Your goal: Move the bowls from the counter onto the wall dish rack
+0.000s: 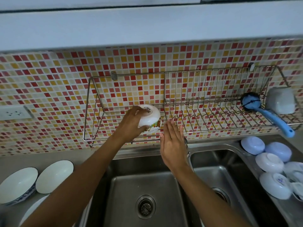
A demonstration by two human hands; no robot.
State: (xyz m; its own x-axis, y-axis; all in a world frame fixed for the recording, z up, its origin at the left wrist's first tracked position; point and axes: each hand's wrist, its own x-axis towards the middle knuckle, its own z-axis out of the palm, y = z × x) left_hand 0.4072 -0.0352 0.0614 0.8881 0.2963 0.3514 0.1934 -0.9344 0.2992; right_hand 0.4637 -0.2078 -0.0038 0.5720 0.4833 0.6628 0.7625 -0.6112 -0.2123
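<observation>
My left hand [131, 123] grips a white bowl with a cartoon print [151, 119], upside down, held over the left section of the wire wall dish rack [196, 72]. My right hand [172, 145] is flat and open just to the right of the bowl, holding nothing. Two white bowls with dark rims [18, 184] [55, 176] sit on the counter at the lower left. Several upturned white and pale blue bowls [270, 161] lie on the counter to the right of the sink.
A double steel sink [147, 185] lies below my arms, with a tap partly hidden behind my right hand. On the rack's right end rest a blue-handled brush [268, 115] and a pale upturned container [281, 102]. A wall socket [14, 113] is at the left.
</observation>
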